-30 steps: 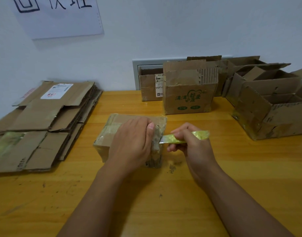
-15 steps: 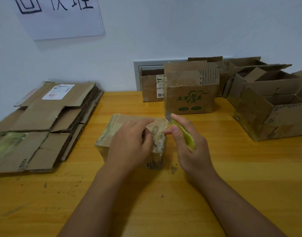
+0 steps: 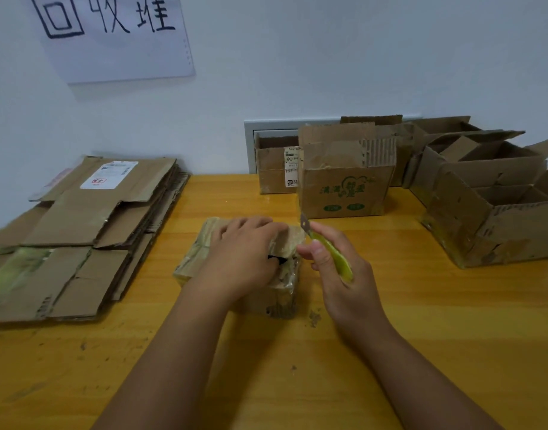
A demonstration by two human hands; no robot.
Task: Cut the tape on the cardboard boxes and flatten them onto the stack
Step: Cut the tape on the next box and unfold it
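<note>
Holding the small box (image 3: 235, 268) down w/ your left hand (image 3: 245, 256) keeps it from sliding on the table (image 3: 421, 321) while you work on the tape. That box sits in the middle, near you, w/ shiny tape wrinkled along its right end. Your left hand lies on top, fingers bent over the right edge, pulling at a flap, so it's gripping the box, not just resting. A dark gap shows by your thumb, prob. where the top has started to open. Your right hand (image 3: 338, 268) is wrapped tight round the green knife (image 3: 331, 252), thumb on the side, blade pointing up & away from you, just past the box's far right corner. Blade isn't touching the cardboard right now. Kept up like that, it's prob. clear of your left fingers, good idea. On the left lies the flat stack (image 3: 80, 237), where this box goes once it's squashed. Far side & right, more boxes wait: one w/ green print (image 3: 344, 193), a smaller one w/ a label (image 3: 276, 169) behind it, and a big open bunch (image 3: 489, 197) on the right.
</note>
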